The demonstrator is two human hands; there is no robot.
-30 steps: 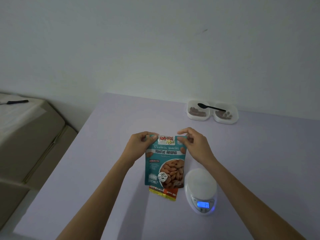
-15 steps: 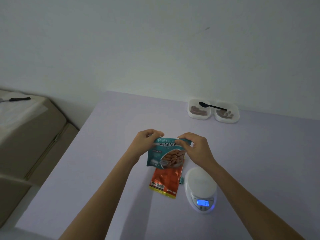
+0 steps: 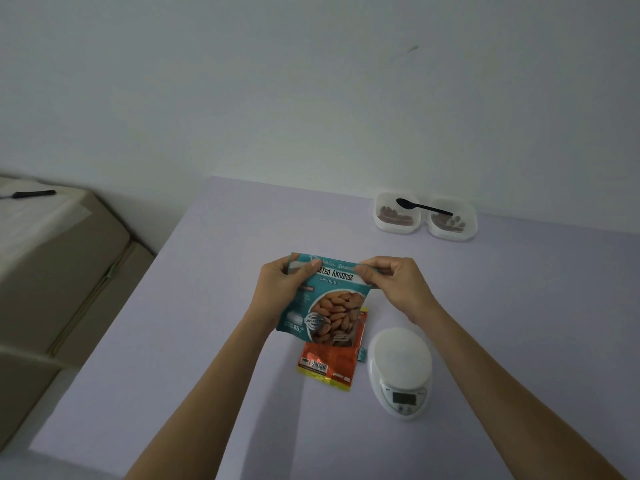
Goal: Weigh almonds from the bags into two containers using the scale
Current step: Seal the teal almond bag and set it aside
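A teal bag of roasted almonds hangs above the table, its top folded over. My left hand pinches its top left corner and my right hand pinches its top right corner. Under it an orange bag lies flat on the table. A white scale stands to the right of the bags, with its display dark. Two clear containers with some almonds sit at the far right, and a black spoon lies across both.
The lilac table ends at a left edge beside a beige sofa. A black pen-like object lies on the sofa. The white wall runs right behind the containers.
Both hands lifted the teal bag off the table and folded its top down, which uncovered the orange bag beneath. The scale's blue display has gone dark.
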